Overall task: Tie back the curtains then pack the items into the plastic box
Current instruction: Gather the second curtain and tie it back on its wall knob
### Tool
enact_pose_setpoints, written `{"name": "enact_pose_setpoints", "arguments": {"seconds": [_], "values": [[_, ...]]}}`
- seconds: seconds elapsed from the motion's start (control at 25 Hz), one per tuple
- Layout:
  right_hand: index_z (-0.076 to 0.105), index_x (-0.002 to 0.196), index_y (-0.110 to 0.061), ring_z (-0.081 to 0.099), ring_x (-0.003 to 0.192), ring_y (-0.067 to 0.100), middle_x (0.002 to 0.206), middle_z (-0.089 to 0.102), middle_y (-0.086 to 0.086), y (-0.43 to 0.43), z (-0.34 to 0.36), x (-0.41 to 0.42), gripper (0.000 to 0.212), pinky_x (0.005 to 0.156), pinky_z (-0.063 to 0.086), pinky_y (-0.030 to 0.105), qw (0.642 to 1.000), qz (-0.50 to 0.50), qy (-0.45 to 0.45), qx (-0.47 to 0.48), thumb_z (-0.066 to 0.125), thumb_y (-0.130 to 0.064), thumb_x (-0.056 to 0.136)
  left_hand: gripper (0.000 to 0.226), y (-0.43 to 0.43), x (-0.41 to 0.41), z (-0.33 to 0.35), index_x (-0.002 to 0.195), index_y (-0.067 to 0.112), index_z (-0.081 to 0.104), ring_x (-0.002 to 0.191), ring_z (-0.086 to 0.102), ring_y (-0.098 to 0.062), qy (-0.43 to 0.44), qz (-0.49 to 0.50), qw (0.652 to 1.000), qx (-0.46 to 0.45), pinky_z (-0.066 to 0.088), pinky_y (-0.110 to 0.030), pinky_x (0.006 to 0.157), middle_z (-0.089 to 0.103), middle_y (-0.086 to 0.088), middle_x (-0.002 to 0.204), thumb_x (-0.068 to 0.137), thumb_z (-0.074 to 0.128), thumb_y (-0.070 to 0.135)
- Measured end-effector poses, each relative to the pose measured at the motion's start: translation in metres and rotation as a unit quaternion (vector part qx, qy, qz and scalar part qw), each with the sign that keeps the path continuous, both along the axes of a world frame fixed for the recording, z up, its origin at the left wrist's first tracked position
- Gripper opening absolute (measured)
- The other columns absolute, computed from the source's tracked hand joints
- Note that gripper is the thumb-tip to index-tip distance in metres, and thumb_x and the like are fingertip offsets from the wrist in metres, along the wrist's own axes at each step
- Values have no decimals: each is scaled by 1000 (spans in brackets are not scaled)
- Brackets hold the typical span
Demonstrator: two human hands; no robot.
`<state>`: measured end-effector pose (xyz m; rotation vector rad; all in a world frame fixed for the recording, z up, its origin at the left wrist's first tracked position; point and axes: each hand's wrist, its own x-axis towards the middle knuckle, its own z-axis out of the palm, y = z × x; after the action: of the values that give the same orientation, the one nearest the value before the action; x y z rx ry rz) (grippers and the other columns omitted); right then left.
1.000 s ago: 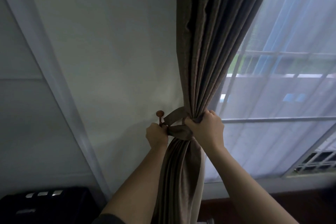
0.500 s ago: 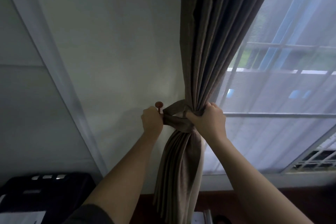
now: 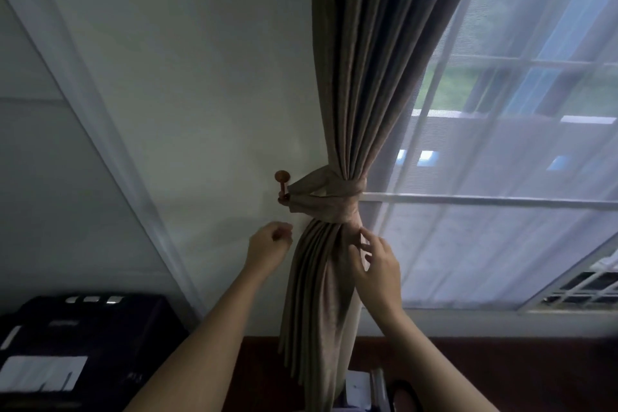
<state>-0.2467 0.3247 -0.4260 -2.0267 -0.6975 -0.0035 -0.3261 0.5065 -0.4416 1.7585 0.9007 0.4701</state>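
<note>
A brown curtain [image 3: 371, 70] hangs down the middle of the view, gathered at the waist by a matching fabric tieback [image 3: 329, 196]. The tieback loops onto a round-headed wooden wall hook [image 3: 282, 182] just left of the curtain. My left hand [image 3: 269, 246] hovers below the hook, fingers loosely curled, holding nothing and clear of the fabric. My right hand [image 3: 379, 264] is at the curtain's right side under the tieback, fingers spread, its fingertips at the folds.
A white wall [image 3: 187, 84] is to the left, a window with a sheer white curtain [image 3: 501, 177] to the right. A black device [image 3: 80, 341] sits at bottom left. Small blurred items [image 3: 374, 388] lie on a dark wooden surface at the bottom.
Both hands have let go of the tieback and dropped below it. The tieback now hangs on the hook by itself around the curtain.
</note>
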Motion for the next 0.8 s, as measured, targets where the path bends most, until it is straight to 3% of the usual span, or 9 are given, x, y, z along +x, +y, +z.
{"name": "enact_pose_setpoints", "arguments": {"seconds": [0.08, 0.16, 0.2, 0.28, 0.36, 0.48, 0.64, 0.72, 0.8], "values": [[47, 134, -9, 54, 116, 21, 131, 53, 9, 7, 0, 6, 43, 100, 41, 28, 999, 12, -28, -18, 54, -18, 92, 49, -12, 3, -3, 132, 16, 52, 118, 50, -14, 29, -110, 994, 4, 38, -22, 97, 54, -1, 126, 84, 56, 4], [43, 137, -10, 50, 122, 23, 135, 51, 9, 13, 4, 13, 45, 99, 36, 25, 998, 23, -49, -32, 52, -19, 94, 58, -16, 7, -1, 138, 16, 43, 122, 46, -10, 21, -150, 988, 22, 32, -19, 99, 51, 2, 128, 83, 56, 3], [42, 139, -10, 51, 121, 24, 135, 52, 10, 14, 5, 17, 46, 98, 38, 27, 997, 32, -52, -42, 51, -18, 94, 50, -18, 7, -3, 132, 17, 50, 114, 50, -9, 7, -156, 987, 42, 34, -16, 95, 56, 4, 120, 84, 56, 4], [43, 138, -10, 54, 115, 28, 129, 57, 11, 13, 4, 25, 45, 92, 41, 32, 996, 50, -43, -60, 51, -16, 94, 12, -31, 4, -5, 89, 22, 59, 79, 57, -8, 13, -122, 986, 109, 40, -16, 72, 61, 8, 82, 86, 60, 10], [55, 126, -9, 58, 105, 31, 117, 64, 11, 12, 4, 33, 34, 82, 42, 33, 994, 62, -54, -67, 52, -13, 92, 36, -49, 4, -11, 60, 25, 39, 53, 44, -6, 15, -64, 980, 188, 31, -22, 57, 44, 11, 55, 84, 65, 17], [65, 102, -7, 62, 83, 26, 92, 70, 7, 3, 9, 52, 17, 66, 36, 27, 990, 111, -69, -59, 55, -9, 88, 34, -87, 5, -14, 62, 17, 39, 50, 48, -17, 32, 9, 963, 267, 25, -21, 53, 46, 2, 52, 81, 66, 17], [68, 100, -11, 54, 74, 3, 81, 64, -5, -16, 27, 103, 18, 66, 37, 22, 962, 239, -29, -128, 58, -4, 87, 28, -131, 23, -14, 60, 12, 56, 41, 55, -14, 49, -15, 932, 358, 33, -18, 42, 55, 0, 49, 61, 83, 8], [69, 99, -13, 60, 79, 12, 84, 68, -1, -9, 31, 124, 20, 70, 43, 28, 958, 242, -45, -148, 56, -3, 87, 28, -139, 40, -9, 64, 11, 59, 41, 56, -15, 71, -28, 928, 363, 39, -21, 39, 57, -1, 51, 56, 86, 8], [68, 100, -17, 64, 88, 25, 91, 71, 4, 5, 31, 129, 22, 74, 49, 38, 956, 213, -99, -174, 56, -7, 86, 20, -132, 52, -10, 74, 9, 59, 53, 62, -22, 94, -38, 929, 356, 45, -27, 46, 62, -7, 63, 70, 78, 12]]}}
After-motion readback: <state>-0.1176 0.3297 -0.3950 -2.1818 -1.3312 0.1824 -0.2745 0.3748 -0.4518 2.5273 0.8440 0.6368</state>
